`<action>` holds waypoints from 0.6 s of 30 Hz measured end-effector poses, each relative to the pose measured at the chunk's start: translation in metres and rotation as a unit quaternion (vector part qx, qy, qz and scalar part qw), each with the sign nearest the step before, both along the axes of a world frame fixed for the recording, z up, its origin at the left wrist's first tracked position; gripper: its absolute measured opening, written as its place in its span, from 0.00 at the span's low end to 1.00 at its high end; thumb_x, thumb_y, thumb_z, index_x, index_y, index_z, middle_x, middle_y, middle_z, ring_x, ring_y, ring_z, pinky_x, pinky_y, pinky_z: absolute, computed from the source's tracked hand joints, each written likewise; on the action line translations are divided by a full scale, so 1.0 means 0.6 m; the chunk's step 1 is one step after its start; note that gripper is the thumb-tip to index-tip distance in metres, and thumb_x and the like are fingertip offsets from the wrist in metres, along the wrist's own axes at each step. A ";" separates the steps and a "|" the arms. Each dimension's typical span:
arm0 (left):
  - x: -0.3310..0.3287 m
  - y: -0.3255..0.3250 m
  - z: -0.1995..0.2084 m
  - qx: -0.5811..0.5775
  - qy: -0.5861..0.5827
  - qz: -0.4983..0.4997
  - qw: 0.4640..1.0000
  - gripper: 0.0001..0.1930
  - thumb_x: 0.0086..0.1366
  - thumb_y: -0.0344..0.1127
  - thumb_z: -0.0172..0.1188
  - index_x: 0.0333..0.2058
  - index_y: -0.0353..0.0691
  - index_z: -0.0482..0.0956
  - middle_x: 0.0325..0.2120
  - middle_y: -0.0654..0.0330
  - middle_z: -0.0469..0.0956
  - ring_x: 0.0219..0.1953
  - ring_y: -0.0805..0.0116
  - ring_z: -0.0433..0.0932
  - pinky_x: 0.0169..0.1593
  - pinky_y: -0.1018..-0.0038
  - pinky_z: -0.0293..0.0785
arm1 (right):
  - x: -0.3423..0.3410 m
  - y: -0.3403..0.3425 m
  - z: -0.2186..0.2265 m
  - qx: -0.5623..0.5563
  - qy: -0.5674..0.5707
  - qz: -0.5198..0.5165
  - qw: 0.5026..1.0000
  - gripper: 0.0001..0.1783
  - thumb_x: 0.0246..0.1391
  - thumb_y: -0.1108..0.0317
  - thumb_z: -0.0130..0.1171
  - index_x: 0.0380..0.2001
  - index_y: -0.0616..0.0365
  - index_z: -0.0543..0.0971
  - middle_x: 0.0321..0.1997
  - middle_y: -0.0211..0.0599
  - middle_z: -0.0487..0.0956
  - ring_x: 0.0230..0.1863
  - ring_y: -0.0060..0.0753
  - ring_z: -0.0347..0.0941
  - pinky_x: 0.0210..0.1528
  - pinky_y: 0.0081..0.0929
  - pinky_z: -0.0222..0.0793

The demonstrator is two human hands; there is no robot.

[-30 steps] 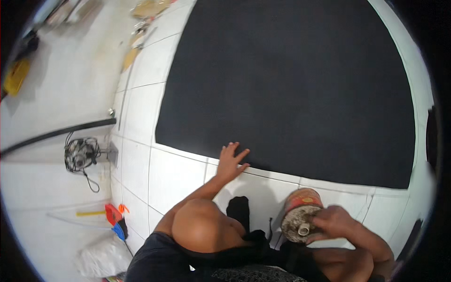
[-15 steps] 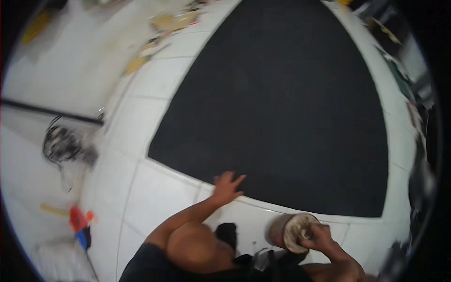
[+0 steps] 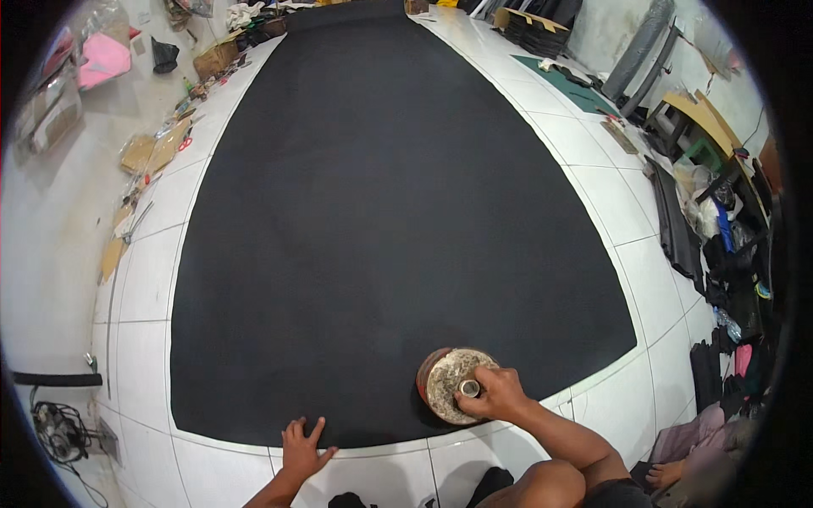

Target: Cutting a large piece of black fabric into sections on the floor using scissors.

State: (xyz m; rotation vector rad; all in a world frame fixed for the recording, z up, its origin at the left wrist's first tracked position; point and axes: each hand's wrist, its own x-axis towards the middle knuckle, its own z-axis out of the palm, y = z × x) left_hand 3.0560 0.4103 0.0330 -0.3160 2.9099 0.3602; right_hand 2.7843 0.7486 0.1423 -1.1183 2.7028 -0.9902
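A large black sheet of material (image 3: 381, 212) lies flat over the tiled floor, stretching away from me. My left hand (image 3: 303, 449) rests at its near edge, left of centre, with fingers spread and nothing held. Toward the near right of the sheet sits a round reddish can (image 3: 457, 385) with a crusted, whitish-brown top and a short metal neck in the middle. The fingers of my right hand (image 3: 495, 394) are closed around that neck. Whether the can fully rests on the sheet, its underside being hidden, I cannot tell.
White tiles (image 3: 622, 381) border the sheet. Along the left wall lie cardboard scraps (image 3: 140, 152) and a coiled black cable (image 3: 59, 432). A green cutting mat (image 3: 567, 85), rolled dark material (image 3: 673, 224) and heaped goods line the right. Another person's foot (image 3: 666, 474) is at lower right.
My right hand has brought the can from the tiles beside my leg onto the near part of the sheet. The view has shifted, and my left hand stays at the sheet's edge.
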 end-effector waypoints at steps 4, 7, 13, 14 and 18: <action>-0.019 0.004 0.027 0.068 -0.079 0.007 0.994 0.45 0.51 0.68 0.61 0.62 0.49 0.64 0.56 0.35 0.61 0.60 0.37 0.58 0.61 0.47 0.55 | -0.030 -0.023 0.043 0.117 -0.092 0.005 0.989 0.19 0.41 0.53 0.65 0.24 0.57 0.73 0.18 0.44 0.78 0.22 0.46 0.78 0.27 0.42 0.74; -0.079 -0.013 0.070 0.152 -0.287 0.086 0.942 0.47 0.51 0.70 0.59 0.64 0.50 0.62 0.59 0.32 0.59 0.63 0.38 0.58 0.64 0.52 0.56 | -0.043 -0.044 0.062 0.133 -0.159 0.031 0.978 0.19 0.45 0.55 0.63 0.32 0.58 0.74 0.27 0.48 0.81 0.32 0.47 0.80 0.38 0.46 0.74; -0.329 0.067 0.326 0.132 -0.230 0.181 0.947 0.30 0.59 0.58 0.58 0.52 0.41 0.76 0.49 0.50 0.77 0.51 0.50 0.76 0.55 0.61 0.71 | -0.046 0.032 0.082 0.134 -0.287 0.060 0.947 0.23 0.53 0.54 0.58 0.47 0.56 0.70 0.37 0.52 0.80 0.40 0.52 0.78 0.40 0.48 0.73; -0.348 0.090 0.377 0.203 -0.176 0.188 0.945 0.27 0.60 0.54 0.59 0.50 0.39 0.77 0.47 0.51 0.79 0.48 0.53 0.78 0.52 0.64 0.73 | -0.030 0.019 0.117 0.183 -0.319 0.051 0.928 0.22 0.52 0.55 0.59 0.47 0.56 0.71 0.40 0.51 0.80 0.44 0.51 0.77 0.44 0.47 0.72; -0.448 0.250 0.649 0.386 -0.100 0.046 0.916 0.20 0.61 0.45 0.62 0.47 0.36 0.77 0.34 0.56 0.81 0.34 0.66 0.79 0.42 0.69 0.75 | 0.093 0.078 0.233 0.182 -0.456 0.023 0.871 0.24 0.56 0.49 0.54 0.47 0.57 0.73 0.42 0.50 0.80 0.46 0.51 0.76 0.48 0.46 0.71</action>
